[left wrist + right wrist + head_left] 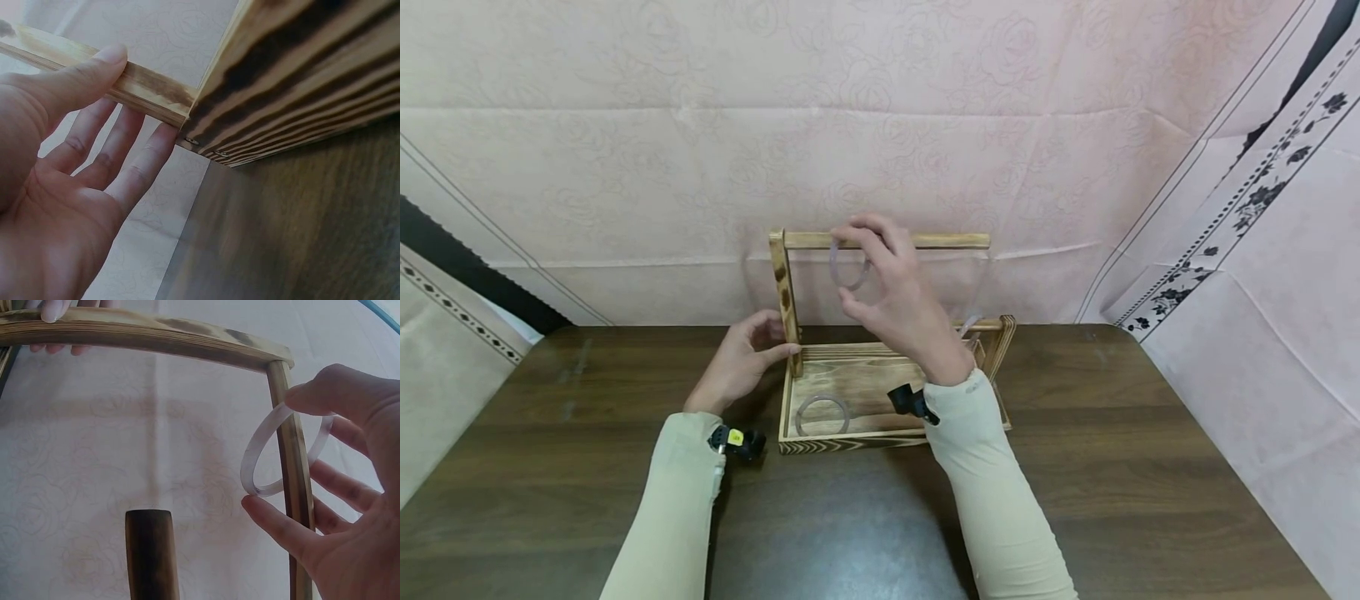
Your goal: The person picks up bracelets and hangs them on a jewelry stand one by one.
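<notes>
A wooden stand has a left upright post point(786, 300) and a top bar point(940, 241) whose right end is free. My left hand point(747, 354) grips the post low down, with thumb and fingers on opposite sides in the left wrist view. My right hand point(898, 292) holds a translucent pale bangle point(259, 456) between thumb and fingers at the top bar. In the right wrist view the bangle shows on both sides of the bar and appears to encircle it. A second bangle point(797, 417) lies in the stand's wooden tray point(850, 443).
A shorter post with a low bar point(1000, 337) stands at the tray's right rear. A translucent piece point(970, 323) is by that bar, partly hidden by my right wrist. The brown table point(1112, 433) meets a patterned cloth backdrop point(700, 183) behind.
</notes>
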The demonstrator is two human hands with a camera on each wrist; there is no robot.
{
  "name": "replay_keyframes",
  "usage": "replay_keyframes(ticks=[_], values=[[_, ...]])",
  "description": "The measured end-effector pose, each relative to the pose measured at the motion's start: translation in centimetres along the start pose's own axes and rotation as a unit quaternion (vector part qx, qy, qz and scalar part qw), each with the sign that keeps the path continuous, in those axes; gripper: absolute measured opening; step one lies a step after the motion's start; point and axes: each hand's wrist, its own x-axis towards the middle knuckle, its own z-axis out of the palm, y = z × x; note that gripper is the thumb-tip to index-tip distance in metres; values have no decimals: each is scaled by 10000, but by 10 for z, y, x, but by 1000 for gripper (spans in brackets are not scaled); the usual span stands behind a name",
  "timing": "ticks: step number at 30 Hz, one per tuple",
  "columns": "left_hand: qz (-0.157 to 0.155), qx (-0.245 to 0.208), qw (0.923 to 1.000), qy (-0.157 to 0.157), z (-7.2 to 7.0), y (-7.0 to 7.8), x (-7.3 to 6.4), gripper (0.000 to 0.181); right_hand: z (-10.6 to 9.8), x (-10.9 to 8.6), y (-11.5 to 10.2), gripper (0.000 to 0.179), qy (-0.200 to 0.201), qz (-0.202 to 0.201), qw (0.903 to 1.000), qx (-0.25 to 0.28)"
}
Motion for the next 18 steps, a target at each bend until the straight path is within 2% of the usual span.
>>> replay_keyframes(ticks=[18], values=[[-6, 76, 10000, 8, 0, 0, 0, 29, 3, -1, -2, 59, -288, 124, 9986, -424]])
